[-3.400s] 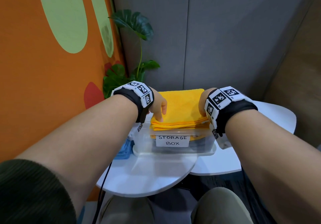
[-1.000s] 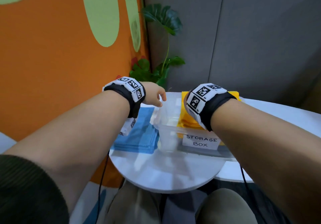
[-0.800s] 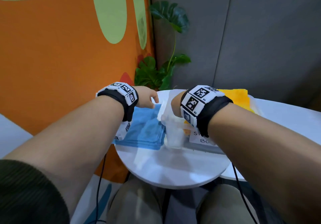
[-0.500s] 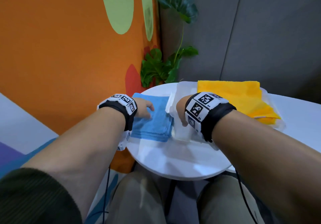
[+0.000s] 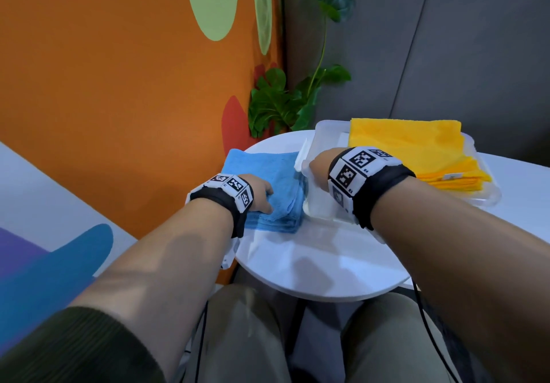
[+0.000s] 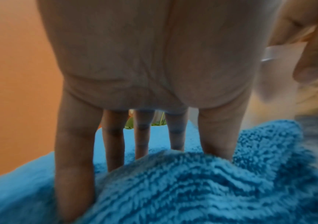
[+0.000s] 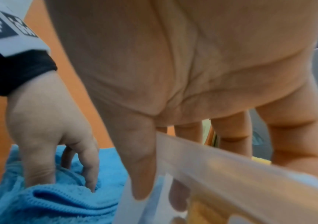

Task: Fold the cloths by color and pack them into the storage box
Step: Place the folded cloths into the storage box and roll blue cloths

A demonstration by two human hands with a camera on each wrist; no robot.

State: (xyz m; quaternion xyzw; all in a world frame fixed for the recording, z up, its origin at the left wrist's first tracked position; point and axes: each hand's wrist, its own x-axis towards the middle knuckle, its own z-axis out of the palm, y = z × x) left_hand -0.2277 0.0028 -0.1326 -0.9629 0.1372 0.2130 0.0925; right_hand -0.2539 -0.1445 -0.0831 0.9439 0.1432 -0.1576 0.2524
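Both hands work: left fingers [image 6: 73, 159] pinch blue cloths [image 5: 275, 183]; right fingers [image 7: 143, 166] grip storage box [image 5: 324, 204] rim, label hidden.

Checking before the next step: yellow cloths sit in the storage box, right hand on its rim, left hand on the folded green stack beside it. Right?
Not quite. The stack under the left hand is blue, as the head view shows. The yellow cloths are in the storage box; the right hand holds its rim.

The left hand [image 5: 258, 194] is lowered from the storage box [image 5: 320, 204] onto the folded blue cloth [image 5: 275, 186] beside it, fingers dug in, while the right hand [image 5: 318, 168] is shifted off the yellow cloths [image 5: 410, 147] to the box's near-left rim.
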